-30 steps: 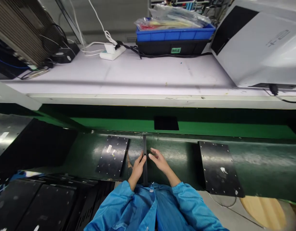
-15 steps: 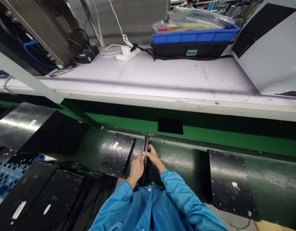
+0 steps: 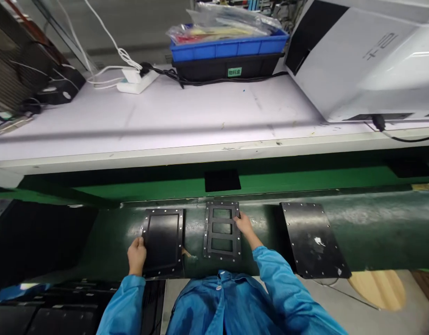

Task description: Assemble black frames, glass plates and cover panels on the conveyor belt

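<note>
Two plates lie flat on the belt (image 3: 375,232). The framed plate (image 3: 163,242) is gripped at its near-left corner by the left hand (image 3: 137,255); the slotted plate (image 3: 222,229) is pinched at its right edge by the right hand (image 3: 244,225). With edge holds this light, either plate is judged liable to slip or skew.

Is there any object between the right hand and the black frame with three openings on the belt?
No. The right hand already touches the right edge of the black frame, which lies flat on the green conveyor belt. Nothing visible stands between them.
</note>
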Demonstrator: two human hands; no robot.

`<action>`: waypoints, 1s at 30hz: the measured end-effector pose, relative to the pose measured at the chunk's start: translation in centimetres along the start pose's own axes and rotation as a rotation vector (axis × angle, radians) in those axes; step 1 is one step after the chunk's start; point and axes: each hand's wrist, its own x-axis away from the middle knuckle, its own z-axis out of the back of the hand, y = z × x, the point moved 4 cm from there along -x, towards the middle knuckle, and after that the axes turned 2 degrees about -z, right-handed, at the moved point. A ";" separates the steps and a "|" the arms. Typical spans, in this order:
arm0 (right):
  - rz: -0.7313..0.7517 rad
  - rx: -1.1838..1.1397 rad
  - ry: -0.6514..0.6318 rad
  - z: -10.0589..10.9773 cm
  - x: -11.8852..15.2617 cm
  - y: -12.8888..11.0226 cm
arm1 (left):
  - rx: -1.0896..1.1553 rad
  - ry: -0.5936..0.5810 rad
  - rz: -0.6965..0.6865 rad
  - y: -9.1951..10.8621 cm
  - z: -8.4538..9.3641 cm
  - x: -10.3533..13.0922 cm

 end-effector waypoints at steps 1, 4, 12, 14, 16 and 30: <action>-0.020 0.059 0.027 0.3 -0.1 0.5 | -0.007 -0.022 0.026 -0.7 0.3 -0.7; -0.029 0.205 0.054 0.7 0.5 1.4 | -0.192 0.086 0.123 -0.2 0.8 -2.0; -0.060 0.336 0.063 0.1 2.8 3.6 | -0.281 -0.327 -0.827 26.2 -13.8 -7.0; -0.081 0.307 0.039 0.0 3.6 4.4 | -0.379 -0.531 -0.927 31.6 -19.2 -8.8; -0.110 0.273 0.024 -0.1 4.9 5.4 | -0.520 -0.649 -0.926 34.3 -23.5 -10.6; -0.172 0.238 -0.073 0.1 10.3 9.0 | -0.687 -0.600 -0.933 33.0 -25.2 -15.0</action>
